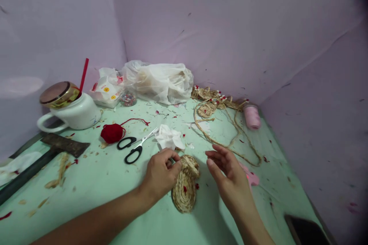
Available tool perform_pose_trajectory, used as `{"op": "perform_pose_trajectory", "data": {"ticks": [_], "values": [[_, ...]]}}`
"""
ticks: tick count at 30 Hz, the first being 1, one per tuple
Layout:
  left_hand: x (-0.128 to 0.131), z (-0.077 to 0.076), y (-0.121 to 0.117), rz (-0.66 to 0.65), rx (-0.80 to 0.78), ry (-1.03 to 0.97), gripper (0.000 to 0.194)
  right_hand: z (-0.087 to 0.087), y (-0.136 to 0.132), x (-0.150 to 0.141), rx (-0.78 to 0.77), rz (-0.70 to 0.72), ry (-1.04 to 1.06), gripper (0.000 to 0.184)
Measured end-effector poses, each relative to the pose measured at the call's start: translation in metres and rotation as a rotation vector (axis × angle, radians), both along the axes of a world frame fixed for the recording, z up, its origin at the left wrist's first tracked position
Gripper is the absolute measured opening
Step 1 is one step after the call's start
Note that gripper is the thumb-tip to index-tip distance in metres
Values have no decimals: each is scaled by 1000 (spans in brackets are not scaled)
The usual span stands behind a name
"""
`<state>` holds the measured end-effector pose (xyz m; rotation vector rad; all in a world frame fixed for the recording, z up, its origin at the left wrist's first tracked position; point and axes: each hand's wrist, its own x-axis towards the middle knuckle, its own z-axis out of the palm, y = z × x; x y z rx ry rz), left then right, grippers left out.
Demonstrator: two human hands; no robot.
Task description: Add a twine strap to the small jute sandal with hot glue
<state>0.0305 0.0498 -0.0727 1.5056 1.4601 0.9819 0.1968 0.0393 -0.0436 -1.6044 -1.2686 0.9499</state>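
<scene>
A small woven straw slipper (184,191) lies on the green-covered table, its coiled sole toward me and a braided strap across its far end. A red bit shows at the middle of the sole. My left hand (164,170) is closed, thumb and fingertips pinched at the left edge of the strap. To the right of the slipper, my right hand (228,170) hovers apart from it with fingers spread and nothing in them. Partly hidden behind that hand is a pink tool (252,178), perhaps a glue gun.
Black-handled scissors (135,147), a red yarn ball (112,133) and crumpled tissue (169,138) lie beyond my left hand. A hammer (63,145) and white mug (77,113) stand left. Straw cord (201,128), a pink thread spool (252,116) and a plastic bag (161,82) are farther back.
</scene>
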Motion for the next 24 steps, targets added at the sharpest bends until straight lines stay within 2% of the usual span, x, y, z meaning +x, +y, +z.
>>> {"op": "perform_pose_trajectory", "data": {"ticks": [14,19,22,24], "values": [[2,3,4,-71,25,54,18,-23,-11,-2,-13,31,50,28],[-1,6,7,28,-143,-36,13,-27,-13,5,-56,-36,55,31],[-4,7,7,-17,-244,-3,12,-27,-14,5,-140,38,18,34],[-5,10,7,-54,-275,15,17,-25,-14,3,-167,68,111,35]]}}
